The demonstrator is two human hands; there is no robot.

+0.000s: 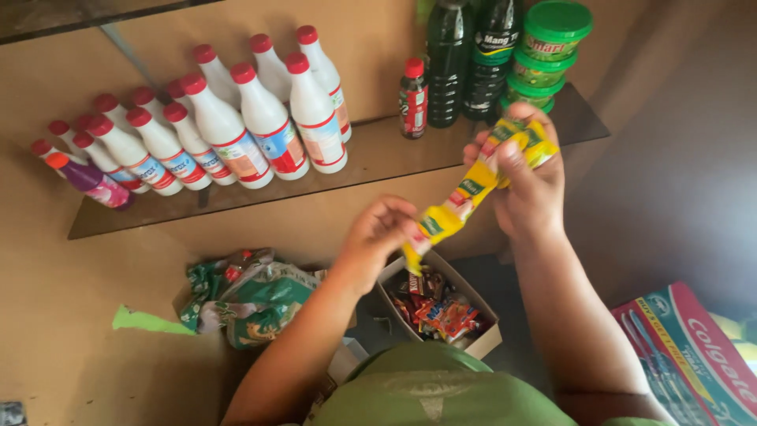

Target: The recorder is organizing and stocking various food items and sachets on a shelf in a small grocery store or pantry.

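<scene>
Now | your right hand (527, 185) grips the top of a yellow sachet strip (473, 189) | your left hand (378, 233) pinches its lower end (above the near small box (485, 341)) | white bottles (260, 126) far left

White bottles (236, 126) crowd the shelf (371, 158); bare room beside the red-capped bottle (412, 99).

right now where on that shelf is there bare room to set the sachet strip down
Bare shelf lies between the white bottles and the small red-capped bottle, along its front edge. Left end is crowded; green tubs fill the right back.
</scene>
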